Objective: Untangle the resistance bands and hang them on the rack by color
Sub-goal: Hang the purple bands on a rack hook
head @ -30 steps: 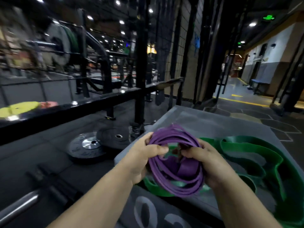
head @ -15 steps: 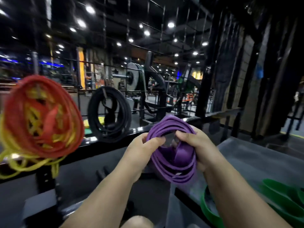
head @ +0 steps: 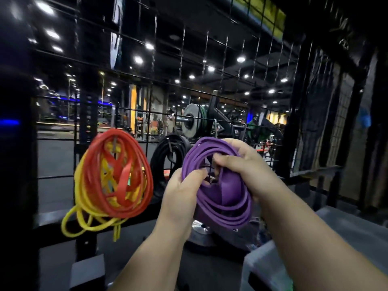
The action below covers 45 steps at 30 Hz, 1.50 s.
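left hand [head: 180,199], right hand [head: 248,164], both gripping

Purple bands [head: 228,190] you hold: rubbery, smooth, mostly matt, with faint sheen on wide flat face. Red bands [head: 122,181] to your left: same rubber look, slightly glossier, light catching the edges. Yellow bands [head: 79,192] with them: thin rubbery strands, smooth, dull. Black bands [head: 159,164]: dark rubber, matt. Wire rack [head: 224,79] ahead of you: thin dark metal with glossy glints. Weight plate [head: 190,120] beyond: grey, matt face; bar [head: 182,119] through it bright polished metal. Disc [head: 199,227] below purple bands: shiny metal hub. Box [head: 346,232] at your right: grey, matt, material unclear.
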Available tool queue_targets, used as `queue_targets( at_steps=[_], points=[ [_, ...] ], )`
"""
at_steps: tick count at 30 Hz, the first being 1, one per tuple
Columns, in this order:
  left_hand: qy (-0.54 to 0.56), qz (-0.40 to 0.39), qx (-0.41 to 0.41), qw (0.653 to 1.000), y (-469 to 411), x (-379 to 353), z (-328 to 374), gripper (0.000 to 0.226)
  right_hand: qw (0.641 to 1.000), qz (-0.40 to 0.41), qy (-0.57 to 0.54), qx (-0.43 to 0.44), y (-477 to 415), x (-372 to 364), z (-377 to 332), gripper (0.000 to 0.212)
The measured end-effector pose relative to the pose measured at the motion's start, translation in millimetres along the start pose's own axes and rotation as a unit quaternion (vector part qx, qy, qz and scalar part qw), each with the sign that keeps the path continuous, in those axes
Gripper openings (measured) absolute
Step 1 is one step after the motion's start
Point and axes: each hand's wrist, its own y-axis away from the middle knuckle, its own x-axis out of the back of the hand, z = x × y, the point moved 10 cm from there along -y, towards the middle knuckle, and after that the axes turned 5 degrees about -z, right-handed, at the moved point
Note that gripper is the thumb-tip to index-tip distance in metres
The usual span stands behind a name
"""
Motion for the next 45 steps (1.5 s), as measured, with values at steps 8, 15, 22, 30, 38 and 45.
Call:
queue_targets(
  at_steps=[8,15,22,30,38,45],
  points=[
    [0.020,-0.094,0.098,0.991,17,-26,-21,0.018,0.995,-0.043,0.062,-0.060,7,10,-8,0.013],
    [0.000,-0.033,0.016,0.999,6,-14,12,0.012,0.996,-0.021,0.080,-0.034,-4,8,-23,0.022],
    [0.004,0.116,-0.078,0.990,-11,15,48,0.062,0.993,-0.017,0.119,0.001,-47,-23,-39,0.011],
    [-0.032,0.204,-0.085,0.975,-25,33,41,0.076,0.966,-0.019,0.252,-0.048,-94,-43,-29,0.018],
    [-0.067,0.218,-0.074,0.971,-42,43,27,0.080,0.951,-0.012,0.297,-0.087,-104,-37,-10,0.026],
    [-0.081,0.213,-0.048,0.972,-42,50,16,0.064,0.938,-0.027,0.333,-0.093,-97,-30,-8,0.027]
  ],
)
